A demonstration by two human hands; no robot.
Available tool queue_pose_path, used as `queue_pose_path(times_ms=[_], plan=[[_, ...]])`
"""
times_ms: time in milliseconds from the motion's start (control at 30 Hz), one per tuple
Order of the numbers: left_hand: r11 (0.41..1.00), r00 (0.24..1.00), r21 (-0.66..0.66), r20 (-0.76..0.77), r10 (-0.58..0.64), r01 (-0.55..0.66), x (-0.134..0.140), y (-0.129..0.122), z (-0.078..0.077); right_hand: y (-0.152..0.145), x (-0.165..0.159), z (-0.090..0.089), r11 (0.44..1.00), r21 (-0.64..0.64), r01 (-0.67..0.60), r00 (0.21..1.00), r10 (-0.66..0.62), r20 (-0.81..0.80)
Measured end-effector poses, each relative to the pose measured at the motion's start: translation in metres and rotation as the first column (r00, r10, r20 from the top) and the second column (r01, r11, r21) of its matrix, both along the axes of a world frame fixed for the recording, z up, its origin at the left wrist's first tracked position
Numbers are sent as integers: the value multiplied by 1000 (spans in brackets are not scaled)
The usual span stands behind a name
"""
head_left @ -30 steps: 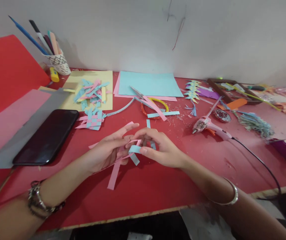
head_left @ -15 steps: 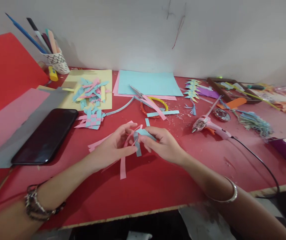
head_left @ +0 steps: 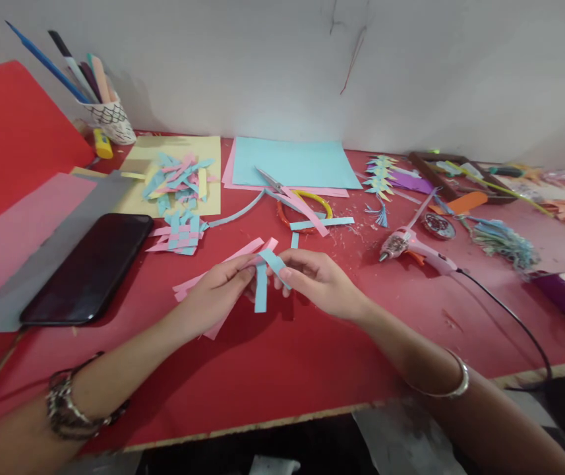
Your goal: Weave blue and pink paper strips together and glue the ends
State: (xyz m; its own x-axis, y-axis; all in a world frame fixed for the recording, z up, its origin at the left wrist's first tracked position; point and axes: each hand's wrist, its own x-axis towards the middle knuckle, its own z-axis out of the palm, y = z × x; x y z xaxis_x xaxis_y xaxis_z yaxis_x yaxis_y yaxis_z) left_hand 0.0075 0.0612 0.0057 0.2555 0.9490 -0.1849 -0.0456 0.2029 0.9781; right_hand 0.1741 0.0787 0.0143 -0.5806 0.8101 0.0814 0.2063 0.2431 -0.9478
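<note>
My left hand is closed, pinching paper strips between thumb and fingers. A pink paper strip passes under that hand and sticks out below it. My right hand grips a light blue paper strip by one side; this strip is bent over, with its other end hanging down between the hands. Both hands are held above the red table, close together. More pink strips lie behind my left hand. Beyond my right fingers is a short blue strip on the table. Some fingertips are hidden behind the paper.
A black phone lies at left, near a woven paper piece and a strip pile. Scissors rest near blue sheets. At right are a pink glue gun with its cord and a brown tray.
The blue strip now hangs straighter between the hands, and the pink loop by my left fingers is gone from sight. My left fingers have closed into a firmer pinch.
</note>
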Motion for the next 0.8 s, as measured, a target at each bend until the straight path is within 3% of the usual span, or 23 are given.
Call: queue_pose_path(times_ms=[233, 333, 433, 600, 800], plan=[[963, 963, -10, 9, 271, -271, -7, 3, -6, 6, 10, 3, 992, -105, -71, 997, 75, 36], [943, 943, -7, -14, 332, -332, -9, 5, -7, 9, 13, 4, 987, -122, -108, 993, 113, 40], [950, 949, -5, -29, 313, -313, -9, 6, -7, 10, 14, 3, 991, -115, -68, 997, 72, 35], [983, 973, 111, -162, 164, -147, -7, 3, -5, 6, 9, 4, 999, -32, 3, 1000, -3, 0], [973, 975, 184, -143, 169, -142, -6, 4, -11, 1, 9, 6, 980, 170, -101, 989, 118, -87]])
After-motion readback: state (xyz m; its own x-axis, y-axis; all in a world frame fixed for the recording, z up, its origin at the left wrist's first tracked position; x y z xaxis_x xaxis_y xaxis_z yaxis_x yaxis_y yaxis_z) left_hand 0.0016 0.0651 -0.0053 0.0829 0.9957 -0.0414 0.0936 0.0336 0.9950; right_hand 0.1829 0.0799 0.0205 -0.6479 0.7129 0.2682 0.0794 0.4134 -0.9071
